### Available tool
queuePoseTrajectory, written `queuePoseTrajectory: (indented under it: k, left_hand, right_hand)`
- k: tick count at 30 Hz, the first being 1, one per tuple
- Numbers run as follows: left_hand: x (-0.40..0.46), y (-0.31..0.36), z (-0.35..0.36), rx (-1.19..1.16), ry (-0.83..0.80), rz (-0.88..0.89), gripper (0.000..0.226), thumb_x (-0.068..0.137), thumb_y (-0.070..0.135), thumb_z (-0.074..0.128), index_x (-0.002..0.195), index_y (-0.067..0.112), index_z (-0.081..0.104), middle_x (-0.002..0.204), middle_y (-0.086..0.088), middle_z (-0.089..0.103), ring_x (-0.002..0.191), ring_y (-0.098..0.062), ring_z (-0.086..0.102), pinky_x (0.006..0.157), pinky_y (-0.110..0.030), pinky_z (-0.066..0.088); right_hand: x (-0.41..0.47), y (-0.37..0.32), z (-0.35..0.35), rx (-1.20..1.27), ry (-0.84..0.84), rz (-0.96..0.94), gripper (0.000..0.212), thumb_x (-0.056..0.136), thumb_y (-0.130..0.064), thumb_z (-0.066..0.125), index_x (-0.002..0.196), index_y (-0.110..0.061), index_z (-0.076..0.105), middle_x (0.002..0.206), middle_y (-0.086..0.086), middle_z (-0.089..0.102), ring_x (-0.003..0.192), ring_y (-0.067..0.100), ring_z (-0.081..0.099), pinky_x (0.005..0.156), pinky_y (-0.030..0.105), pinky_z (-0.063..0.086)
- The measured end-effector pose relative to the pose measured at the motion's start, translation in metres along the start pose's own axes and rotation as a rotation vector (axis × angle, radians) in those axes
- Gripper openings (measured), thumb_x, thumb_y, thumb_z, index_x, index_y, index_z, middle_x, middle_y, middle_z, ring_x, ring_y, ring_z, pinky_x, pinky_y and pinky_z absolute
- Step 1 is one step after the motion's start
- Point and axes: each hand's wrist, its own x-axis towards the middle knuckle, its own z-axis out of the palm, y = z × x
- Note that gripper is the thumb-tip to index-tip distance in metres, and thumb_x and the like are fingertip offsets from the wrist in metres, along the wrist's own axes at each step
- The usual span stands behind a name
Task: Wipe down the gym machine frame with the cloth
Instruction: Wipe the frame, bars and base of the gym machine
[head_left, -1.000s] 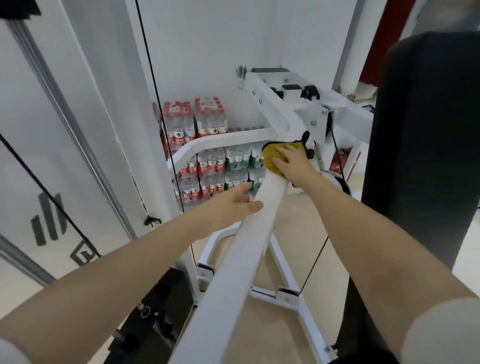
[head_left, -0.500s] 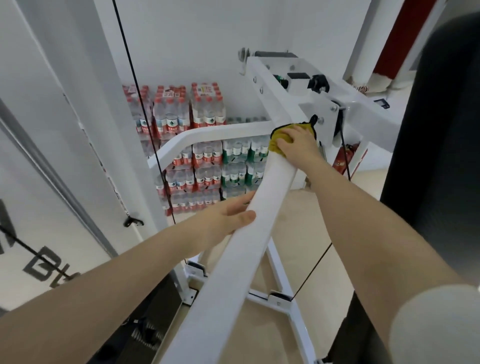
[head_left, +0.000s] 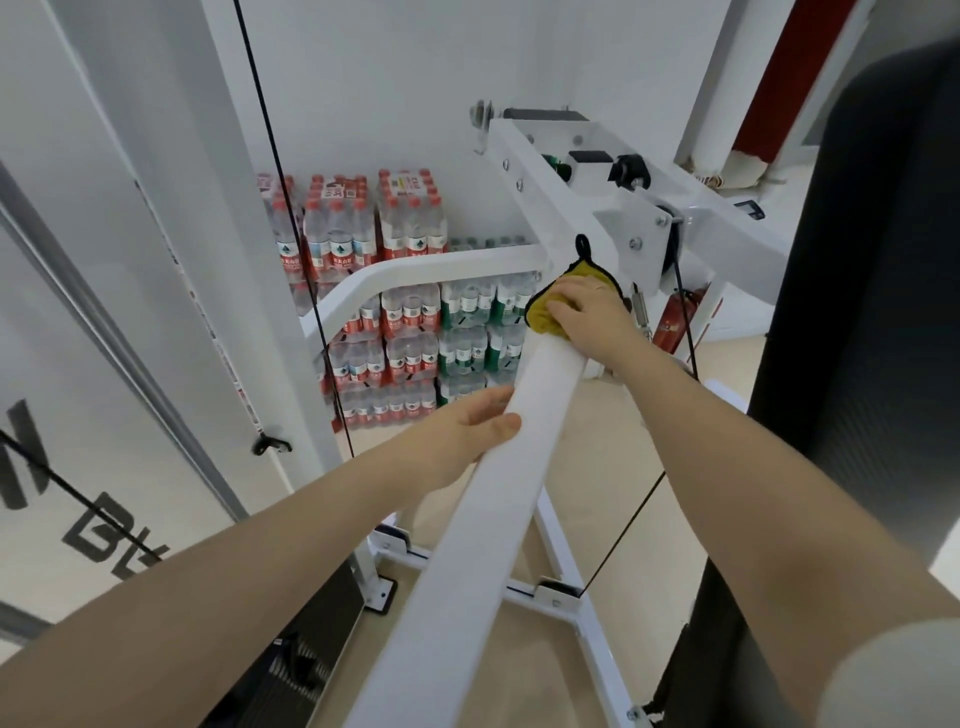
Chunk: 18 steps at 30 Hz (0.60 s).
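Observation:
A white square beam (head_left: 483, 519) of the gym machine frame runs diagonally from the bottom centre up to a bolted junction plate (head_left: 631, 234). My right hand (head_left: 592, 317) holds a bunched yellow cloth (head_left: 543, 312) down on the beam's upper end, just below that junction. The cloth's black hanging loop sticks up behind it. Lower down, my left hand (head_left: 467, 436) grips the beam's left side, thumb on the top face and fingers hidden beneath.
A curved white bar (head_left: 415, 270) branches left from the junction. Stacked packs of water bottles (head_left: 405, 228) stand against the back wall. Black cables (head_left: 291, 234) run alongside. A tall black padded column (head_left: 857, 364) fills the right. A red fire extinguisher (head_left: 672, 319) stands behind the frame.
My right hand has slid the cloth a little farther up the beam toward the junction. My left hand stays on the beam. The view has shifted.

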Motion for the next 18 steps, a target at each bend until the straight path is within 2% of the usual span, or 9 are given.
queuePoseTrajectory:
  k: [2, 4, 7, 9, 12, 15, 18]
  left_hand:
    - [-0.001, 0.000, 0.002, -0.005, 0.075, -0.031, 0.037, 0.093, 0.026, 0.053, 0.128, 0.015, 0.045, 0.118, 0.003, 0.060, 0.092, -0.008, 0.060, 0.082, -0.022, 0.051]
    - [-0.005, -0.002, -0.001, 0.038, 0.190, -0.010, 0.039, 0.086, 0.031, 0.064, 0.117, 0.015, 0.047, 0.115, -0.001, 0.062, 0.092, -0.012, 0.059, 0.086, -0.031, 0.050]
    - [-0.023, -0.001, -0.014, 0.149, 0.344, 0.056, 0.031, 0.083, 0.037, 0.066, 0.102, 0.017, 0.052, 0.094, 0.002, 0.061, 0.081, -0.013, 0.059, 0.074, -0.029, 0.050]
    - [-0.041, -0.003, -0.028, 0.129, 0.354, 0.058, 0.022, 0.089, 0.036, 0.056, 0.099, 0.016, 0.055, 0.090, 0.001, 0.060, 0.076, -0.012, 0.058, 0.071, -0.027, 0.049]
    - [-0.068, -0.014, -0.046, 0.139, 0.353, 0.047, 0.017, 0.094, 0.033, 0.048, 0.098, 0.018, 0.056, 0.092, 0.000, 0.061, 0.077, -0.013, 0.059, 0.078, -0.032, 0.049]
    - [-0.088, -0.030, -0.055, 0.142, 0.344, 0.028, 0.018, 0.095, 0.030, 0.046, 0.099, 0.016, 0.058, 0.093, -0.001, 0.063, 0.079, -0.015, 0.060, 0.078, -0.033, 0.049]
    - [-0.101, -0.042, -0.054, 0.130, 0.315, 0.008, 0.018, 0.096, 0.029, 0.045, 0.099, 0.016, 0.058, 0.094, -0.001, 0.063, 0.079, -0.016, 0.061, 0.077, -0.032, 0.049]
  right_hand:
    - [-0.022, -0.017, 0.003, -0.117, 0.005, -0.079, 0.030, 0.089, -0.036, 0.046, 0.100, -0.020, 0.069, 0.113, -0.001, 0.062, 0.110, 0.020, 0.050, 0.100, 0.039, 0.033]
    - [-0.060, -0.039, 0.005, -0.118, -0.018, -0.228, 0.040, 0.082, -0.045, 0.038, 0.092, -0.023, 0.070, 0.095, -0.011, 0.059, 0.095, 0.009, 0.049, 0.094, 0.035, 0.035]
    - [-0.095, -0.058, 0.006, -0.065, -0.128, -0.401, 0.041, 0.083, -0.044, 0.038, 0.089, -0.020, 0.071, 0.084, -0.012, 0.059, 0.083, 0.008, 0.048, 0.079, 0.029, 0.034]
    - [-0.089, -0.067, 0.002, -0.077, -0.176, -0.334, 0.035, 0.089, -0.037, 0.044, 0.074, -0.015, 0.066, 0.073, -0.002, 0.060, 0.072, 0.015, 0.051, 0.069, 0.030, 0.038]
    - [-0.090, -0.089, 0.001, -0.201, -0.187, -0.219, 0.039, 0.092, -0.031, 0.045, 0.057, -0.014, 0.046, 0.061, 0.005, 0.051, 0.060, 0.019, 0.044, 0.060, 0.031, 0.036]
    - [-0.138, -0.127, 0.011, -0.223, -0.298, -0.379, 0.041, 0.089, -0.036, 0.042, 0.052, -0.018, 0.043, 0.050, 0.000, 0.045, 0.049, 0.016, 0.040, 0.058, 0.033, 0.039]
    - [-0.192, -0.165, 0.017, -0.137, -0.412, -0.570, 0.048, 0.083, -0.046, 0.029, 0.061, -0.016, 0.059, 0.055, 0.000, 0.056, 0.052, 0.015, 0.048, 0.058, 0.030, 0.039]
